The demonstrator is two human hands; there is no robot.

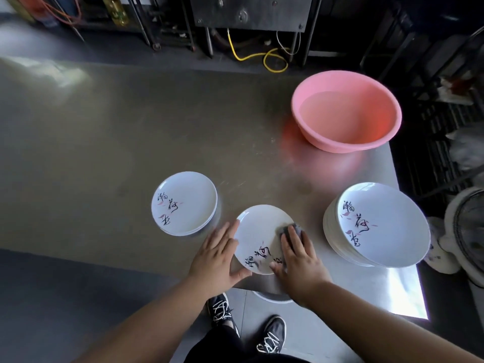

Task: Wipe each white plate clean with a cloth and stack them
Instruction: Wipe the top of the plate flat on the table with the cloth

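Plate partly hidden under both hands, right hand flat over mostly covered cloth, left hand grip wide on rim

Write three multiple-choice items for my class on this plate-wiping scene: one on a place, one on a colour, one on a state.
1. Where is the taller stack of white printed plates?
A. right of the plate being wiped
B. left of it
C. inside the basin

2. What colour is the round plastic basin?
A. blue
B. pink
C. green

3. What is the right hand doing?
A. hanging idle
B. lifting the basin
C. pressing a grey cloth on the middle white plate

Key: 1 A, it stands by the steel table's right edge; 2 B, its wall is pink; 3 C, cloth shows past the fingers.
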